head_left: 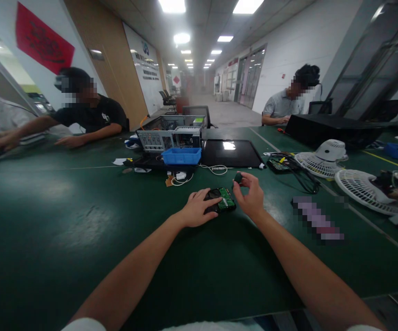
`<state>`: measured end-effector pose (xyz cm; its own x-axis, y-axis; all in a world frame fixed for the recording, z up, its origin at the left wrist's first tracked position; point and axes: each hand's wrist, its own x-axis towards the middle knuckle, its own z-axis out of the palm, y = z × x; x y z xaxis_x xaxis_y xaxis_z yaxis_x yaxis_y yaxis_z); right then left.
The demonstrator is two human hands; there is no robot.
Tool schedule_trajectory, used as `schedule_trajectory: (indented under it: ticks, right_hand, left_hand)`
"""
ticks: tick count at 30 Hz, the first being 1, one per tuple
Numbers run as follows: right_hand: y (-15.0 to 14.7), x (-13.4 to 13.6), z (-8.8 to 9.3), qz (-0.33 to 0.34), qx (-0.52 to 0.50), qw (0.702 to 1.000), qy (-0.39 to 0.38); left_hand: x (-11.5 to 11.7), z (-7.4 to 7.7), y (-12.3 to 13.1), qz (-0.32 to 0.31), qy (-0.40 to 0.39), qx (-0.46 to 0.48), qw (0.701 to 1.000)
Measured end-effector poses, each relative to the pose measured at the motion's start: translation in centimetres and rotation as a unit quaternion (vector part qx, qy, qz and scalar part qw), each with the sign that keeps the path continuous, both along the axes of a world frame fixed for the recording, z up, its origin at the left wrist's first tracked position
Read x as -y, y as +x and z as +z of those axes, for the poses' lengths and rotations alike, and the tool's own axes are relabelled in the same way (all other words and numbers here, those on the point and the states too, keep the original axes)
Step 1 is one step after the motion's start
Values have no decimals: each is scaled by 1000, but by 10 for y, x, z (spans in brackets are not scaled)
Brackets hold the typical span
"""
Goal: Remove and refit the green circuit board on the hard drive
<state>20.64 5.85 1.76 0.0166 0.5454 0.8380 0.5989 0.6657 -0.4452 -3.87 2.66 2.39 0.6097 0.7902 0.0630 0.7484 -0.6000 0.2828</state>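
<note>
A hard drive [227, 203], black with a green circuit board facing up, lies on the green table. My left hand [199, 208] grips it from the left, with the index finger stretched over the board and the thumb along the near edge. Just right of the drive and raised above the table is my right hand [250, 195]. Its thumb and fingertips pinch a small dark green knob-like piece [238, 178], apart from the drive. Whether that piece has a shaft or tip, I cannot tell.
Ahead are a blue tray [181, 156], an opened computer case [167, 133], a black panel [231, 154] and a white cable [219, 170]. To the right lie white fan parts [323, 158], dark cables [305, 177] and a blurred flat thing [318, 218]. Other people sit across the table.
</note>
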Motion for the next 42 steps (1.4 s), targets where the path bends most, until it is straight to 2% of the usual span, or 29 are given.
schedule_trajectory:
  ticks: [5, 18, 24, 42]
  right_hand:
    - [2, -1, 3, -28, 21, 999, 21]
    - [2, 5, 12, -22, 57, 997, 39]
    - [3, 7, 12, -21, 64, 998, 14]
    - [2, 8, 18, -6, 77, 997, 23]
  left_hand:
    - [0, 0, 0, 1, -4, 1, 1000]
    - [0, -1, 0, 0, 1, 4, 1000]
    - [-1, -4, 0, 3, 5, 1, 1000]
    - [0, 1, 0, 1, -6, 3, 1000]
